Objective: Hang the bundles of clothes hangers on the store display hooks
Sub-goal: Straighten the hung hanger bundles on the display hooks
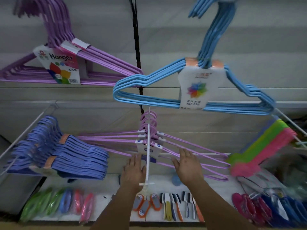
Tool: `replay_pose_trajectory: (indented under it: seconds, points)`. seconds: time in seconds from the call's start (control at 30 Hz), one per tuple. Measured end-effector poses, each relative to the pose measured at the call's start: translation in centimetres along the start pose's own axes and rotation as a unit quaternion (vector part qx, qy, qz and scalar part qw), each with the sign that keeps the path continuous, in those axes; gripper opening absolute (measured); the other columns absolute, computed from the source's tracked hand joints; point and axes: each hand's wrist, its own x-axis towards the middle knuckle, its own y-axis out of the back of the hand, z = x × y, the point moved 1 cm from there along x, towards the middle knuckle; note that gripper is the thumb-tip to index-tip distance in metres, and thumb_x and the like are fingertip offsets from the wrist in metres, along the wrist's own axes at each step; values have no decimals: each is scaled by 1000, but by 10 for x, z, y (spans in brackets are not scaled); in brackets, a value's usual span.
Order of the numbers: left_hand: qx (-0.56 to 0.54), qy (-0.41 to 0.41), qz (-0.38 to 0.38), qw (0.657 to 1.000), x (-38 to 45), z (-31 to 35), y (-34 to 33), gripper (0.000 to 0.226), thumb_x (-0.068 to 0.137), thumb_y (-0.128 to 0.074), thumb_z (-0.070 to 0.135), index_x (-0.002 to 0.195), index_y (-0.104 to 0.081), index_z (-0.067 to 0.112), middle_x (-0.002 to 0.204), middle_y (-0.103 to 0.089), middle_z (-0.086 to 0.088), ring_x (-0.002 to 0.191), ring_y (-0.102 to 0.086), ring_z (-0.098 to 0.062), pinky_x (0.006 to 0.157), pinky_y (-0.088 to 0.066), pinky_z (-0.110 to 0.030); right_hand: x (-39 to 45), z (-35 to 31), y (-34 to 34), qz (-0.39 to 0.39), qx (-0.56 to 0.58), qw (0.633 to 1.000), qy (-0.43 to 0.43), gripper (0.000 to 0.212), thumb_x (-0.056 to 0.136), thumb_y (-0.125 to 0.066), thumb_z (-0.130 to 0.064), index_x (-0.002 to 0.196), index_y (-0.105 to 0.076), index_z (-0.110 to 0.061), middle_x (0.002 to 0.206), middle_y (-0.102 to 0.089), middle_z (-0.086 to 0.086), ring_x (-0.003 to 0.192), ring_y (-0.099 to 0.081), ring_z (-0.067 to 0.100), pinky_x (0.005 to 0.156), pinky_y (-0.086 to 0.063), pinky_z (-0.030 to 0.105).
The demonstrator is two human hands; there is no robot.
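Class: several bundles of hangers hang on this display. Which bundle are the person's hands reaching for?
The lilac hanger bundle on the centre white hook; the left hand and right hand flank it. The other bundles hang away from both hands.

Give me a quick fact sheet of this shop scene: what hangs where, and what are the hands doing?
Place: store wall with white display hooks
Top left: purple hangers
Top right: light blue hangers
Middle hook: white hook carrying lilac hangers
Lower left: dark blue hangers
Lower right: green and pink hangers
Left hand: open, fingers straight, at the lilac hangers
Right hand: open, on the lilac hangers
Shelf below: brushes
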Motion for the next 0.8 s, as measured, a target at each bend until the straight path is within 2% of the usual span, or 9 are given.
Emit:
replay_pose_trajectory:
  seconds: [0.1, 0.17, 0.27, 0.33, 0.4, 0.47, 0.57, 0.7, 0.8]
  points:
    - [-33, 25, 19, 999, -28, 9, 1, 61, 102, -34, 40, 153, -10, 16, 159, -17, -6, 145, -18, -24, 116, -20, -37, -30, 22, 6, -8, 5, 999, -35, 112, 62, 19, -62, 149, -25, -8, 152, -33, 12, 138, -34, 25, 115, -24, 34]
    - [-71, 37, 5, 997, -43, 22, 1, 65, 100, -36, 46, 153, -11, 19, 158, -20, -7, 143, -23, -25, 116, -22, -36, -50, 42, 6, 1, 27, 997, -69, 107, 68, 9, -62, 142, -38, -2, 142, -46, 19, 128, -46, 32, 109, -33, 38]
    - [-28, -18, -33, 999, -55, 46, -8, 63, 100, -28, 50, 153, -4, 27, 159, -15, -8, 143, -25, -28, 114, -26, -39, -86, 66, 14, 32, 42, 992, -117, 76, 89, -19, -57, 129, -52, -1, 123, -60, 21, 112, -57, 35, 97, -42, 38]
    - [-4, -70, -60, 996, -63, 67, -13, 60, 102, -24, 45, 154, -4, 20, 161, -5, -7, 147, -11, -25, 117, -15, -39, -110, 81, 23, 20, 30, 987, -154, 57, 99, -29, -48, 137, -42, -7, 135, -52, 15, 123, -49, 29, 102, -35, 34]
    - [4, -106, -81, 991, -71, 86, -17, 61, 103, -23, 44, 154, -4, 17, 161, -1, -7, 148, -4, -24, 118, -11, -40, -129, 95, 26, 22, 28, 983, -178, 58, 101, -28, -46, 144, -32, -7, 146, -41, 13, 131, -41, 27, 107, -30, 33]
    - [11, -152, -93, 984, -79, 103, -25, 61, 102, -24, 45, 154, -5, 18, 161, -3, -7, 148, -6, -25, 118, -14, -41, -153, 106, 29, 30, 11, 976, -214, 60, 101, -27, -47, 146, -30, -7, 146, -41, 14, 130, -42, 28, 105, -31, 33]
    - [15, -211, -108, 971, -94, 130, -36, 62, 101, -25, 47, 154, -5, 20, 161, -5, -6, 148, -8, -25, 118, -15, -43, -187, 119, 27, 57, 0, 963, -264, 59, 100, -27, -51, 136, -42, -7, 132, -53, 14, 119, -50, 30, 96, -37, 36]
    - [23, -294, -128, 947, -122, 170, -50, 63, 101, -25, 49, 153, -8, 19, 160, -10, -6, 147, -10, -26, 117, -17, -44, -242, 135, 31, 76, 26, 938, -337, 85, 85, -5, -64, 124, -53, -5, 123, -59, 15, 113, -55, 32, 95, -39, 38]
    - [37, -334, -145, 931, -147, 196, -62, 63, 101, -25, 49, 153, -9, 19, 161, -9, -7, 147, -8, -26, 118, -15, -43, -285, 156, 25, 60, 18, 918, -393, 59, 99, -22, -53, 129, -47, -9, 130, -54, 11, 118, -51, 28, 100, -35, 37]
